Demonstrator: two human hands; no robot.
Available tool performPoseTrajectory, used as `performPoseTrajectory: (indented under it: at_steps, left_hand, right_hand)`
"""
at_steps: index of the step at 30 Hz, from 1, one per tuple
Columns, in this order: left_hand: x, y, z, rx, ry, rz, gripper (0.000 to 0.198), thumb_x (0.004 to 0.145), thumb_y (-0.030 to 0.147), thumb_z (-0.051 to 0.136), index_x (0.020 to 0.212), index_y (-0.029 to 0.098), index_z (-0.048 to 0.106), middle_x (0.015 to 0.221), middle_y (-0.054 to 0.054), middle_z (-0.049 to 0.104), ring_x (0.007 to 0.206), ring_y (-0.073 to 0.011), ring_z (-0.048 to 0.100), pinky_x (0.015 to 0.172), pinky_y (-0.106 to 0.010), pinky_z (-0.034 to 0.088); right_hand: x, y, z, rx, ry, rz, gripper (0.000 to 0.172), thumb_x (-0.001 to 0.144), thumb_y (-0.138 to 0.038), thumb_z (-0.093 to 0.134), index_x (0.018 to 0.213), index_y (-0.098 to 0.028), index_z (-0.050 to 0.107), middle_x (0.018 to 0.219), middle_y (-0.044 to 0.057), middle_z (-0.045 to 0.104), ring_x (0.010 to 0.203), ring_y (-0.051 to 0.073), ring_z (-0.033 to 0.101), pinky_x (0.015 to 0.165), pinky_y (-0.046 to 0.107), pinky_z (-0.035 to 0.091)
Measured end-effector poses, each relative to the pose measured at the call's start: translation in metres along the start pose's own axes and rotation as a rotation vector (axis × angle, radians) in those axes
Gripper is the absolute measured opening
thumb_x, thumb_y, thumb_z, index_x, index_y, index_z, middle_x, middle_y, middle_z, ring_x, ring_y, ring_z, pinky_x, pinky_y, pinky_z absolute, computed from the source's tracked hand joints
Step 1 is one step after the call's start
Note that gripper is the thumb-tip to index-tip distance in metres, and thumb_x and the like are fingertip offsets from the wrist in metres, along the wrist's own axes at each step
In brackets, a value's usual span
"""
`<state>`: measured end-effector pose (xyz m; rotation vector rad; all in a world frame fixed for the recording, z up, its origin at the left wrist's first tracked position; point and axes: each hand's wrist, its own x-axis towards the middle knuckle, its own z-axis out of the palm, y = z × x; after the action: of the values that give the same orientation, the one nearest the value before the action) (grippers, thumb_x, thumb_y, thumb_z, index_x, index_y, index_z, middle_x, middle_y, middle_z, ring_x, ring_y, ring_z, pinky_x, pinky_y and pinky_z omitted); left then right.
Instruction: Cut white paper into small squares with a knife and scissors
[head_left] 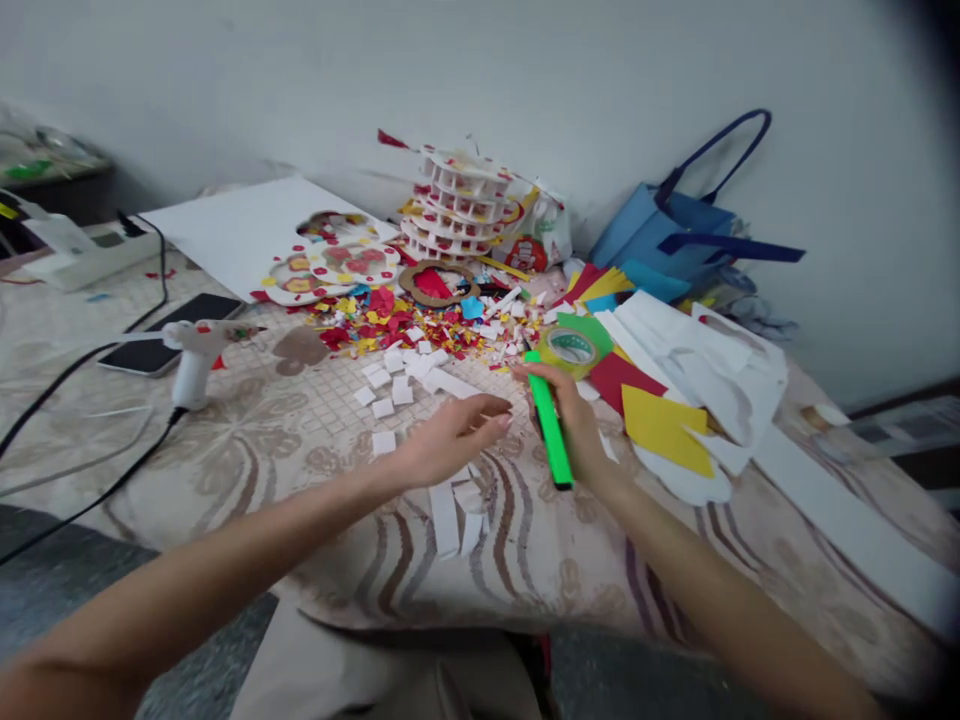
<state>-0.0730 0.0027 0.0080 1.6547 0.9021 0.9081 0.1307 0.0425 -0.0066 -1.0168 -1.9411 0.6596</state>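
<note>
My right hand (pixel 566 415) is wrapped round a bright green tool (pixel 550 420) with a black end, just in front of a roll of tape (pixel 571 348). My left hand (pixel 457 435) is over the patterned tablecloth to the left of it, fingers bent toward the right; whether anything small is between them is too unclear to tell. White paper strips (pixel 445 520) lie below my left hand. Several small white squares (pixel 382 407) are scattered beyond it, beside a pile of red, yellow and white scraps (pixel 382 318).
A hot glue gun (pixel 196 365) and a dark phone (pixel 150 350) are at the left, with cables. A tiered white paper model (pixel 457 205) stands at the back. Coloured sheets (pixel 664 425) and a blue bag (pixel 645 225) are at the right.
</note>
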Motion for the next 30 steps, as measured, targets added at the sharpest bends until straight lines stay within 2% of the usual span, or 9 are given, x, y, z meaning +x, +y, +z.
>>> performPoseTrajectory:
  at_steps: [2, 4, 8, 12, 14, 16, 19, 22, 30]
  left_hand:
    - [0.019, -0.003, 0.002, -0.405, -0.16, -0.169, 0.043, 0.093, 0.051, 0.047, 0.113, 0.014, 0.055, 0.103, -0.012, 0.065, 0.084, -0.0182, 0.068, 0.077, -0.038, 0.057]
    - [0.032, -0.008, 0.003, -0.562, -0.19, -0.257, 0.046, 0.084, 0.053, 0.062, 0.107, 0.013, 0.058, 0.092, -0.008, 0.066, 0.076, -0.0154, 0.067, 0.07, -0.031, 0.057]
    - [0.044, -0.015, 0.002, -0.513, -0.174, -0.248, 0.051, 0.068, 0.051, 0.08, 0.096, 0.013, 0.061, 0.083, -0.005, 0.066, 0.071, -0.012, 0.064, 0.067, -0.024, 0.053]
    - [0.046, -0.019, 0.005, -0.565, -0.159, -0.265, 0.053, 0.064, 0.051, 0.081, 0.092, 0.013, 0.057, 0.081, -0.002, 0.063, 0.073, -0.0133, 0.064, 0.075, -0.031, 0.054]
    - [0.046, -0.02, 0.006, -0.545, -0.131, -0.26, 0.05, 0.065, 0.05, 0.081, 0.088, 0.014, 0.056, 0.077, 0.0, 0.061, 0.07, -0.0117, 0.06, 0.072, -0.029, 0.053]
    - [0.045, -0.021, 0.004, -0.507, -0.102, -0.254, 0.046, 0.071, 0.051, 0.077, 0.089, 0.014, 0.056, 0.078, 0.0, 0.061, 0.07, -0.0109, 0.058, 0.068, -0.026, 0.051]
    - [0.043, -0.024, -0.003, -0.478, 0.005, -0.244, 0.041, 0.081, 0.051, 0.066, 0.095, 0.015, 0.055, 0.081, -0.002, 0.064, 0.072, -0.012, 0.059, 0.068, -0.026, 0.049]
    - [0.041, -0.029, -0.01, -0.444, 0.117, -0.239, 0.037, 0.084, 0.048, 0.064, 0.097, 0.015, 0.053, 0.081, -0.003, 0.065, 0.072, -0.013, 0.061, 0.067, -0.026, 0.047]
    - [0.039, -0.032, -0.009, -0.361, 0.1, -0.268, 0.032, 0.087, 0.045, 0.057, 0.099, 0.016, 0.053, 0.091, -0.007, 0.068, 0.073, -0.014, 0.061, 0.067, -0.027, 0.046]
  right_hand:
    - [0.013, -0.002, 0.007, -0.089, 0.022, -0.09, 0.042, 0.089, -0.027, 0.047, 0.13, -0.034, 0.051, 0.133, 0.001, 0.057, 0.116, 0.023, 0.057, 0.097, 0.042, 0.049]
    - [0.021, -0.002, 0.01, -0.135, 0.01, -0.114, 0.044, 0.089, -0.026, 0.045, 0.132, -0.036, 0.051, 0.131, 0.0, 0.058, 0.116, 0.023, 0.057, 0.101, 0.044, 0.046]
    - [0.026, 0.007, 0.009, -0.132, -0.025, -0.08, 0.049, 0.091, -0.027, 0.04, 0.139, -0.037, 0.044, 0.135, 0.0, 0.055, 0.119, 0.023, 0.055, 0.104, 0.045, 0.043]
    - [0.029, 0.014, 0.006, -0.215, -0.098, -0.173, 0.05, 0.091, -0.025, 0.046, 0.139, -0.04, 0.044, 0.149, -0.003, 0.042, 0.141, 0.024, 0.032, 0.116, 0.05, 0.025]
    - [0.031, 0.014, 0.006, -0.208, -0.113, -0.188, 0.048, 0.091, -0.025, 0.048, 0.137, -0.04, 0.047, 0.15, -0.003, 0.04, 0.143, 0.024, 0.028, 0.117, 0.05, 0.022]
    - [0.032, 0.013, 0.006, -0.097, -0.023, -0.141, 0.047, 0.092, -0.024, 0.049, 0.137, -0.037, 0.046, 0.146, 0.001, 0.045, 0.137, 0.023, 0.039, 0.114, 0.048, 0.03]
    - [0.03, 0.01, 0.007, 0.381, 0.187, 0.074, 0.031, 0.092, -0.029, 0.054, 0.123, -0.03, 0.053, 0.116, 0.005, 0.063, 0.102, 0.019, 0.062, 0.091, 0.038, 0.05]
    - [0.028, 0.007, 0.009, 0.749, 0.203, 0.23, 0.014, 0.089, -0.038, 0.059, 0.092, -0.024, 0.06, 0.09, 0.002, 0.064, 0.077, 0.014, 0.062, 0.069, 0.029, 0.052]
    - [0.025, -0.002, 0.007, 0.881, 0.229, 0.321, 0.028, 0.072, -0.04, 0.076, 0.07, -0.023, 0.054, 0.081, -0.003, 0.061, 0.067, 0.009, 0.055, 0.065, 0.024, 0.047]
